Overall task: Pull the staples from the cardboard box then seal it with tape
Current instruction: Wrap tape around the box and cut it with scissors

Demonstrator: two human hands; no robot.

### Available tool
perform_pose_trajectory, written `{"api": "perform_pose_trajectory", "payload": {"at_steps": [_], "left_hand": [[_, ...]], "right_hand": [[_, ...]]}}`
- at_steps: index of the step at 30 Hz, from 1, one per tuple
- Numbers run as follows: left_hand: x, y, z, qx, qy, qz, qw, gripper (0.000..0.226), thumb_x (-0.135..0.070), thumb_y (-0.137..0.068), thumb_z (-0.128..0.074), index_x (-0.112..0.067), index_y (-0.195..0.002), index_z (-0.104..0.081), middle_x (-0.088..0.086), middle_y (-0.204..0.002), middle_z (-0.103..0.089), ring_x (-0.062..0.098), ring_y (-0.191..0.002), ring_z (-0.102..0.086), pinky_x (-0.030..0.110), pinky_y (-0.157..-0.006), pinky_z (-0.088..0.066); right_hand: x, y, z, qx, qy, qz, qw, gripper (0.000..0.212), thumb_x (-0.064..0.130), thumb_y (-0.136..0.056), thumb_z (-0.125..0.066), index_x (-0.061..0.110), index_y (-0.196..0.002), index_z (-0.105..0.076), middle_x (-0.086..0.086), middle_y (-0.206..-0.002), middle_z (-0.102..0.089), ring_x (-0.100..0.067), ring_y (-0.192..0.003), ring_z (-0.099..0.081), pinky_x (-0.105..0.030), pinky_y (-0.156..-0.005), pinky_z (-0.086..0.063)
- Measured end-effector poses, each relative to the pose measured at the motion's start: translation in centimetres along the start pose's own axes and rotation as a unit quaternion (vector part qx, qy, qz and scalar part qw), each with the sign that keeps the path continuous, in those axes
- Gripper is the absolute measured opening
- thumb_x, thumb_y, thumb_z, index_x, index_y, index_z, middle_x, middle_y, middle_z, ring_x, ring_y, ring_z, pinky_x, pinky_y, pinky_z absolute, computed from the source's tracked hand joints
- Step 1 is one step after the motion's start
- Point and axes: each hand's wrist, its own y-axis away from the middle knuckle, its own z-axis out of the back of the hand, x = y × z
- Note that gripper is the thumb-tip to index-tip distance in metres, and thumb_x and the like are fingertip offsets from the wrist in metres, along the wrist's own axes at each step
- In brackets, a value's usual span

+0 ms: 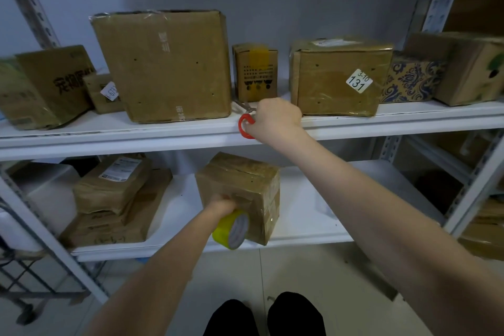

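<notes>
Small tape-wrapped brown cardboard box [240, 188] sits nr front of lower white shelf [313, 215]. Left hand [221, 206] grips yellow tape roll [231, 228] against its near face, prob. keeping the strip taut for a cut. Right hand [275, 117], fingers curled, holds red-handled scissors [245, 124] at edge of upper white shelf [136, 136]; lifting or setting down, can't tell.

Left hand [221, 204] gripping yellow tape roll [231, 228] against taped cardboard box [245, 188] on lower shelf [305, 215], right hand [275, 117] holding red-handled scissors [245, 120] on upper shelf [163, 133]
</notes>
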Motion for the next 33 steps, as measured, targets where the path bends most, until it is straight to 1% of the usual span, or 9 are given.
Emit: {"api": "perform_pose_trajectory", "payload": {"at_steps": [4, 6, 9, 12, 15, 18, 22, 27, 33], "left_hand": [[0.0, 0.0, -0.2, -0.008, -0.002, -0.004, 1.000, 0.032, -0.012, -0.088, -0.061, -0.004, -0.120, -0.062, 0.014, -0.123, -0.062, 0.028, -0.113, -0.058, 0.032, -0.094, -0.046], [0.0, -0.1, -0.5, -0.005, 0.002, -0.002, 1.000, 0.033, -0.013, -0.087, -0.062, -0.005, -0.119, -0.063, 0.013, -0.122, -0.062, 0.028, -0.113, -0.059, 0.032, -0.095, -0.048], [0.1, -0.5, -0.7, -0.013, 0.039, -0.002, 0.999, 0.036, -0.009, -0.082, -0.068, -0.003, -0.117, -0.064, 0.016, -0.121, -0.063, 0.030, -0.111, -0.060, 0.039, -0.098, -0.049], [0.0, -0.3, -0.6, -0.027, 0.055, -0.009, 0.998, 0.032, -0.005, -0.084, -0.066, 0.000, -0.115, -0.063, 0.018, -0.120, -0.063, 0.030, -0.110, -0.060, 0.040, -0.097, -0.049], [0.1, -0.2, -0.5, -0.010, 0.020, -0.007, 1.000, 0.028, -0.012, -0.087, -0.064, -0.001, -0.113, -0.064, 0.014, -0.113, -0.063, 0.024, -0.102, -0.058, 0.035, -0.093, -0.048], [0.3, -0.5, -0.4, -0.003, 0.029, 0.021, 0.999, 0.027, -0.011, -0.088, -0.063, 0.002, -0.111, -0.065, 0.014, -0.105, -0.062, 0.021, -0.093, -0.055, 0.035, -0.092, -0.048], [0.1, -0.7, -0.3, 0.009, 0.038, 0.028, 0.999, 0.019, -0.010, -0.087, -0.065, -0.001, -0.103, -0.067, 0.012, -0.098, -0.060, 0.022, -0.091, -0.056, 0.036, -0.089, -0.049], [0.4, -0.8, -0.3, 0.042, 0.047, 0.038, 0.997, 0.012, -0.011, -0.087, -0.065, -0.002, -0.096, -0.066, 0.017, -0.099, -0.062, 0.026, -0.092, -0.059, 0.044, -0.098, -0.049], [-0.2, -0.3, 0.1, 0.082, 0.029, 0.044, 0.995, 0.007, -0.008, -0.091, -0.057, -0.008, -0.085, -0.062, 0.010, -0.085, -0.059, 0.021, -0.077, -0.058, 0.025, -0.058, -0.046]], "right_hand": [[-2.2, 2.5, -0.8, -0.047, -0.092, 0.031, 0.994, 0.051, 0.055, -0.086, -0.059, 0.015, -0.118, -0.053, 0.000, -0.100, -0.061, -0.019, -0.092, -0.060, -0.029, -0.067, -0.047], [-3.6, 3.4, -1.5, -0.005, -0.204, 0.071, 0.976, 0.046, 0.054, -0.081, -0.064, 0.019, -0.110, -0.054, 0.004, -0.097, -0.062, -0.016, -0.089, -0.061, -0.031, -0.071, -0.052], [-5.7, 4.3, -3.7, 0.118, -0.346, 0.101, 0.925, 0.039, 0.056, -0.076, -0.071, 0.019, -0.079, -0.057, 0.002, -0.076, -0.066, -0.014, -0.071, -0.063, -0.032, -0.066, -0.050], [-8.6, 5.1, -6.5, 0.269, -0.344, 0.119, 0.892, 0.051, 0.063, -0.077, -0.064, 0.014, -0.085, -0.057, -0.001, -0.072, -0.056, -0.012, -0.065, -0.051, -0.026, -0.062, -0.039], [-11.4, 5.6, -8.8, 0.480, -0.340, 0.070, 0.806, 0.062, 0.076, -0.074, -0.049, 0.014, -0.082, -0.050, -0.004, -0.072, -0.050, -0.011, -0.060, -0.045, -0.022, -0.057, -0.034], [-12.6, 5.7, -10.5, 0.584, -0.302, 0.001, 0.754, 0.061, 0.077, -0.075, -0.049, 0.017, -0.073, -0.045, -0.002, -0.070, -0.048, -0.013, -0.060, -0.044, -0.024, -0.057, -0.029], [-11.4, 5.3, -12.1, 0.616, -0.262, -0.021, 0.743, 0.064, 0.082, -0.069, -0.050, 0.018, -0.071, -0.045, 0.000, -0.069, -0.051, -0.014, -0.063, -0.049, -0.025, -0.058, -0.029], [-9.4, 4.5, -13.9, 0.606, -0.266, -0.029, 0.749, 0.062, 0.082, -0.073, -0.045, 0.019, -0.069, -0.043, 0.000, -0.068, -0.050, -0.015, -0.061, -0.049, -0.025, -0.056, -0.029], [-7.7, 3.9, -15.2, 0.561, -0.284, -0.023, 0.777, 0.058, 0.077, -0.077, -0.046, 0.021, -0.068, -0.042, 0.002, -0.063, -0.046, -0.012, -0.053, -0.041, -0.023, -0.052, -0.024]]}}
